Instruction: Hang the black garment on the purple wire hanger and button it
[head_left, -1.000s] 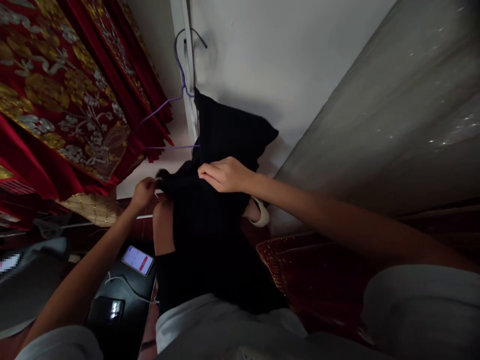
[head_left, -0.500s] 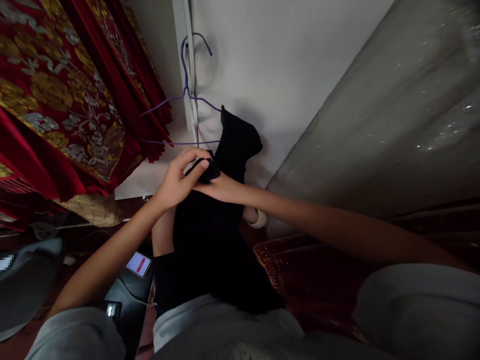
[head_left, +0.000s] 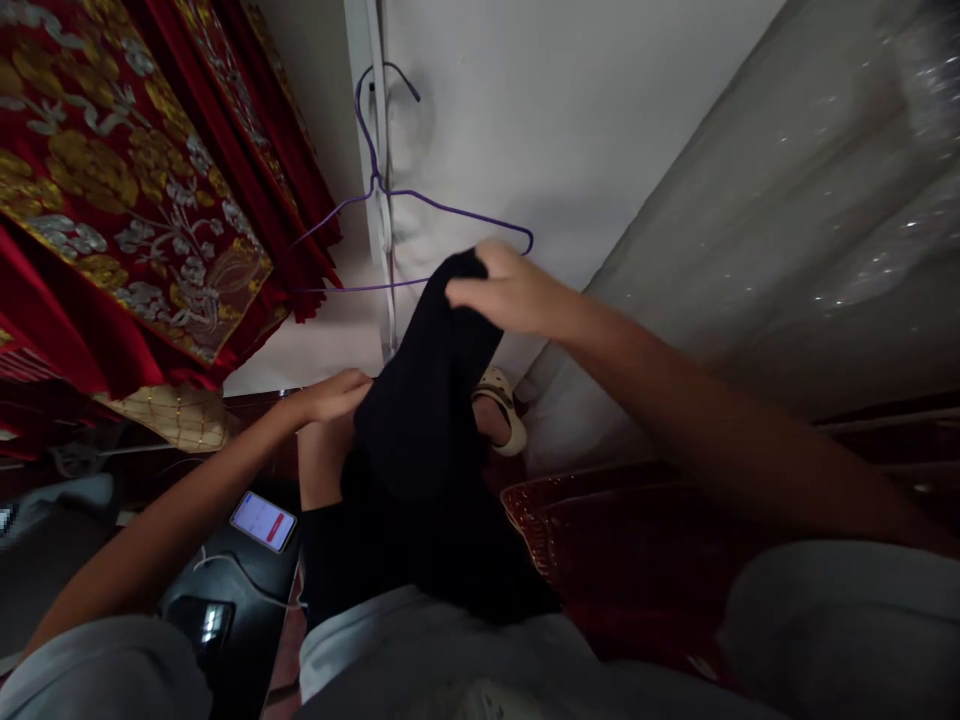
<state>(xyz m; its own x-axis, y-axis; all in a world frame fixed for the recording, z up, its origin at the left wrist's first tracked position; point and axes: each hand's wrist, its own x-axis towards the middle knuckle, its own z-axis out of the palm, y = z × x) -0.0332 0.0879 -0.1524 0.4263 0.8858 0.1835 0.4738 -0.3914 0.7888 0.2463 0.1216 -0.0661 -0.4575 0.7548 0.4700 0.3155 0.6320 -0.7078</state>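
Observation:
A piece of black clothing [head_left: 420, 400] hangs between my two hands, its lower part merging with the dark shorts on my lap. My right hand [head_left: 517, 288] pinches its upper corner, just under the right arm of a purple wire hanger [head_left: 450, 208]. Lower down on the left, my left hand [head_left: 336, 394] has its fingers closed at the garment's edge; the fingertips are partly hidden. The hanger hooks onto a white upright pole [head_left: 381, 110] by the wall, and its right arm is bare. What kind of garment it is cannot be made out.
Red cloth with gold and silver embroidery [head_left: 135, 180] hangs at the left. A lit phone [head_left: 262, 522] lies on a black surface [head_left: 259, 590] beside a white cable. Clear plastic sheeting [head_left: 750, 250] covers the right side. A cream clog [head_left: 511, 420] is on a foot below.
The black garment has come off the hanger's right arm. My hands, together before, have parted: the right went up and right with the cloth, the left down and left.

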